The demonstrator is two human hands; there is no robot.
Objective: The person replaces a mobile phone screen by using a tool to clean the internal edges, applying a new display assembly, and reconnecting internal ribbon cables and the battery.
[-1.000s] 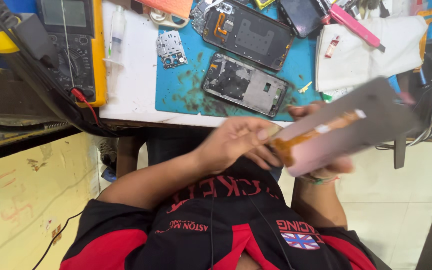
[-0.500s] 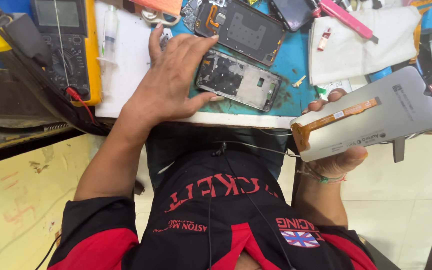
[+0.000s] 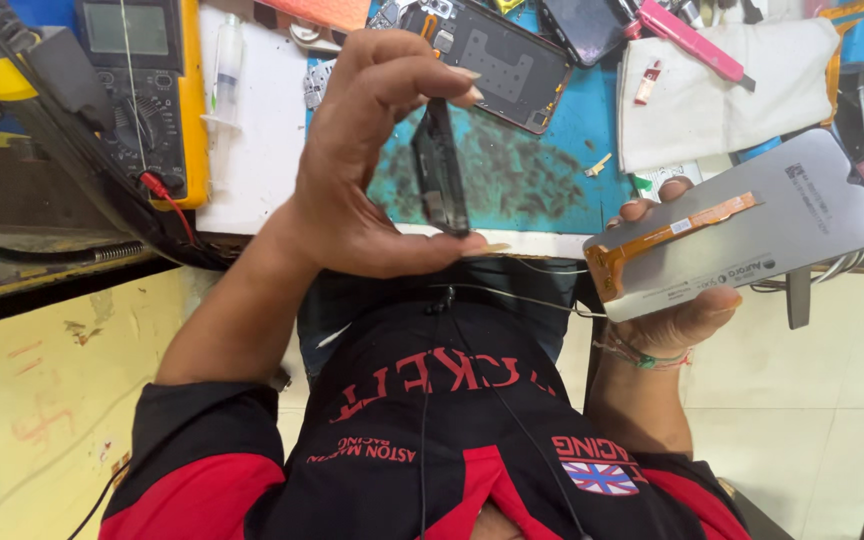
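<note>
Black phone frame (image 3: 440,165) pinched edge-on in our left hand (image 3: 372,170), grey screen panel (image 3: 742,235) gripped in our right hand (image 3: 677,300); fitting stage, alignment needed.

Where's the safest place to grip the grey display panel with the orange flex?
Grip the display panel by its long edges near the flex end, coming from below as the right hand does now. It lies flat, back up; the orange flex cable runs along that face, so keep fingers off it.
</note>
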